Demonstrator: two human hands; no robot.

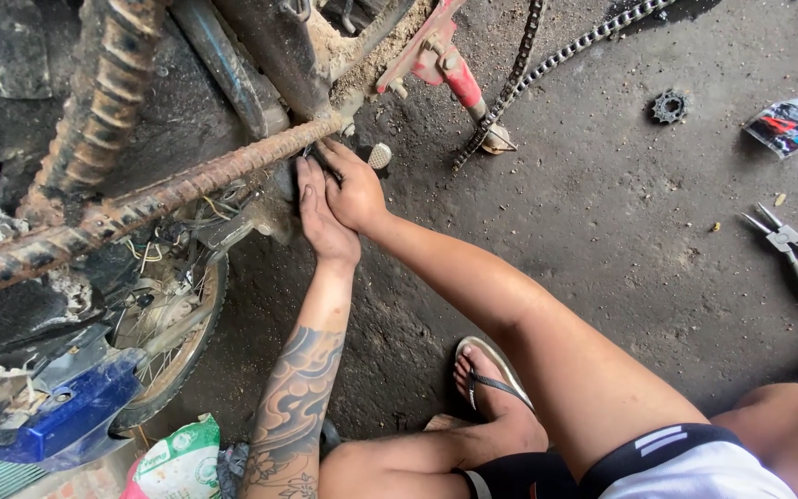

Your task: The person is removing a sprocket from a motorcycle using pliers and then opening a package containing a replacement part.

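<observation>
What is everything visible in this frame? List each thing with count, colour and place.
motorcycle: one, rusty and dirty, blue plastic at its lower end, left half of view
drive chain: one, grey, runs from top centre down to the floor by the red bracket
red bracket: one, red, top centre on the motorcycle
sprocket: one, dark, on the floor upper right
plastic packet: one, clear with red and blue, right edge
pliers: one, grey metal, floor at right
bag: one, white and green, bottom left
sandal: one, silver with dark straps, on the foot at bottom centre
left hand: tattooed forearm, pressed against the motorcycle's underside
right hand: beside the left, fingers at the same spot
</observation>
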